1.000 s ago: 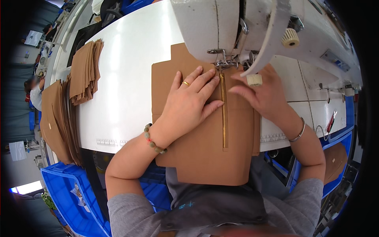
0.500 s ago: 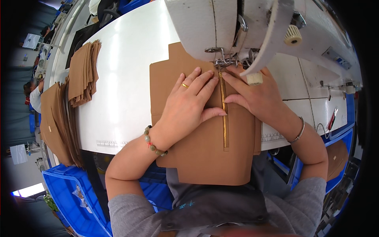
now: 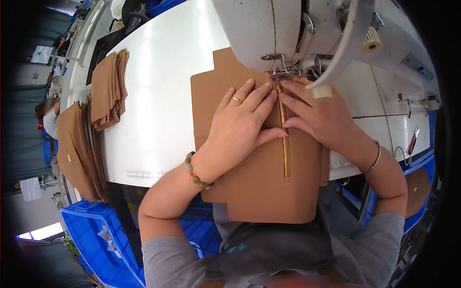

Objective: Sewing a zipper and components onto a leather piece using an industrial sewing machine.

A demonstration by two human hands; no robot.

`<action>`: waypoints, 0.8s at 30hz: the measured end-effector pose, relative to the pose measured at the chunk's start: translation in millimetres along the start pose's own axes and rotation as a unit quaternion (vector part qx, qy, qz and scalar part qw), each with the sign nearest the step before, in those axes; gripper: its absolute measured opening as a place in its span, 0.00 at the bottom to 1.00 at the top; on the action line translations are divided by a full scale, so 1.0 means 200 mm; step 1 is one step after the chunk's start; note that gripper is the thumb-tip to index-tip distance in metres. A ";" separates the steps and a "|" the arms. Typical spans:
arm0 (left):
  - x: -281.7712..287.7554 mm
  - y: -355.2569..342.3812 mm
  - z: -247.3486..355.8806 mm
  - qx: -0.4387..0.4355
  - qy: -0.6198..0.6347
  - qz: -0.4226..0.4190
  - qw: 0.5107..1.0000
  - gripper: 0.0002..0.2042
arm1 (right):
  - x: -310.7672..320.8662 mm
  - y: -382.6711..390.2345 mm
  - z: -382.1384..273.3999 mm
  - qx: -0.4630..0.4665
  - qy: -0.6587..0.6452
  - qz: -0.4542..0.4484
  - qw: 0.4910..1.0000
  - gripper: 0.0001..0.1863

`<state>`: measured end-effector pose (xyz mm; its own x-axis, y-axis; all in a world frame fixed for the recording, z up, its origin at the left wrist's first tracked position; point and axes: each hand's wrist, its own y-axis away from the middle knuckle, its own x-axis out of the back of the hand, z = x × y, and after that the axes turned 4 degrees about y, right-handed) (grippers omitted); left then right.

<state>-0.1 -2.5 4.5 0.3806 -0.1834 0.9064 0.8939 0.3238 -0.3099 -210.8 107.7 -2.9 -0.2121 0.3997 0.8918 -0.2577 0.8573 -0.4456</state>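
Note:
A brown panel (image 3: pixel 259 199), fabric or leather-like, lies under the presser foot (image 3: pixel 284 73) of a white sewing machine (image 3: pixel 249 31). A gold-toothed zipper (image 3: pixel 286 158) runs lengthwise in a narrow slot of the panel, its far end at the foot. My left hand (image 3: pixel 240 117) rests flat on the panel left of the zipper, fingers spread, thumb tip reaching the teeth. On the zipper's other side, my right hand (image 3: pixel 319 113) presses down with fingers apart. Its thumb touches the zipper's edge, and its fingertips are close to the foot, partly behind the machine's lever.
Stacks of brown panels (image 3: pixel 79 149) lie at the table's left edge. Blue bins (image 3: pixel 103 240) stand below on the left and at the right. Red-handled thread snips (image 3: pixel 413 140) lie on the right of the white table (image 3: pixel 153 96). Another person (image 3: pixel 50 120) sits far left.
The whole view has shifted, so everything appears slightly farther right. My hands and the panel keep nearly the same place at the presser foot.

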 end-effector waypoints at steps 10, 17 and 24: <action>0.00 -0.02 -0.01 0.007 -0.029 -0.001 1.000 0.36 | 0.00 -0.01 0.01 -0.009 -0.018 0.000 1.000 0.27; -0.01 -0.03 -0.02 0.012 -0.025 -0.005 1.000 0.36 | -0.01 -0.02 0.02 -0.014 -0.014 0.003 1.000 0.27; -0.02 -0.04 -0.03 0.016 -0.024 0.008 1.000 0.37 | -0.01 -0.02 0.03 -0.012 0.008 -0.003 1.000 0.28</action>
<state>-6.4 -10.1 1.9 0.3823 -0.1342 0.9143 0.8798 0.3555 -0.3157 -214.6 101.0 -3.7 -0.1945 0.3992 0.8960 -0.2353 0.8678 -0.4377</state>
